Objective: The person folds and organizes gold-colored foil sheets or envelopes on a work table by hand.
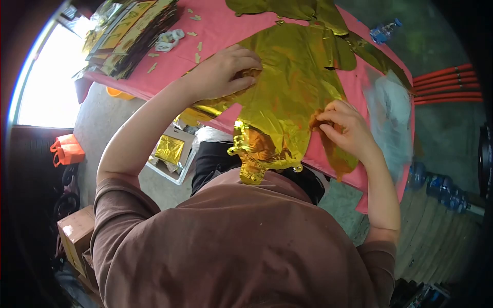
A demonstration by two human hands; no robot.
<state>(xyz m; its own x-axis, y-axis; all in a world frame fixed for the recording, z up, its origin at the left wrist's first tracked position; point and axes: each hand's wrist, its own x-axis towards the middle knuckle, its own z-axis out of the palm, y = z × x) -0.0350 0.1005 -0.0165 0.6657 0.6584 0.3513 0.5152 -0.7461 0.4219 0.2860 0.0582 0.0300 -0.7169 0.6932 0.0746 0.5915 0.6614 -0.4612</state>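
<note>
my left hand (226,72) sits on the left edge of the gold foil balloon (292,77), fingers curled and pressed together, pinching a fold of foil against the pink table cover (221,25). the balloon lies flat between my two hands, its long axis running from the far end of the table back toward my chest, where a crinkled end (254,154) hangs over the near table edge. so the foil lies to the right of my left fingers and to the left of my right ones.

my right hand (344,128) is nearer to me, at the balloon's right edge, thumb and fingertips closed on a small wrinkled flap of foil there. it sits lower along the long axis than the left hand, closer to the hanging end.

to the far left of the table lies a stack of packaged gold foil sheets (131,33), well apart from both hands. on the right, just beyond my right hand, a clear plastic bag (393,110) rests on the cover.
</note>
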